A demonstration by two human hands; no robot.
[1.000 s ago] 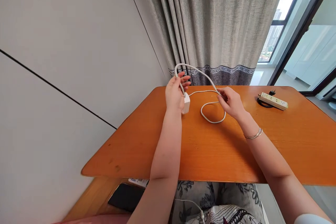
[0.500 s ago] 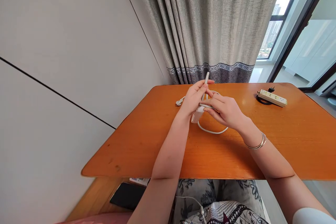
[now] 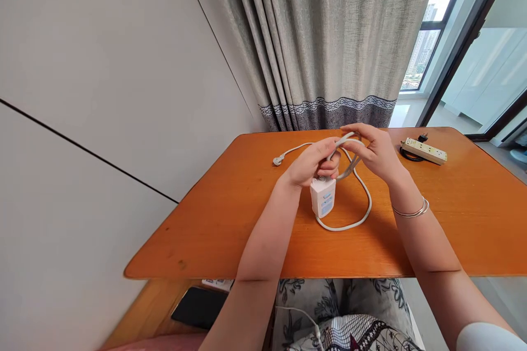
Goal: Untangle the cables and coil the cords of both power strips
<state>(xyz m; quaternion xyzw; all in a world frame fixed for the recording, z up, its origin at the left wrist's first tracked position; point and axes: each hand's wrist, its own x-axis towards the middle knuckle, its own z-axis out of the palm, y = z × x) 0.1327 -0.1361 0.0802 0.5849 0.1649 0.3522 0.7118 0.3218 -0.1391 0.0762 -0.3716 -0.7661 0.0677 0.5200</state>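
Note:
A white charger block (image 3: 323,198) hangs just above the orange table (image 3: 453,230), its label facing me. My left hand (image 3: 310,164) is closed round the white cable (image 3: 358,214) just above the block. My right hand (image 3: 376,151) pinches a fold of the same cable close beside the left. One loop of cable droops onto the table below the hands. The cable's free end with its plug (image 3: 278,160) lies on the table to the left.
A white power strip (image 3: 424,151) with a black cord lies at the table's far right. A grey curtain (image 3: 329,38) hangs behind the table and a pale wall runs along the left. A black phone (image 3: 197,307) rests on a lower shelf under the table's near-left edge.
The hands have brought the cable together from a wide arc into folds near the block. The block now hangs upright with its label toward me, and the plug end lies out to the left.

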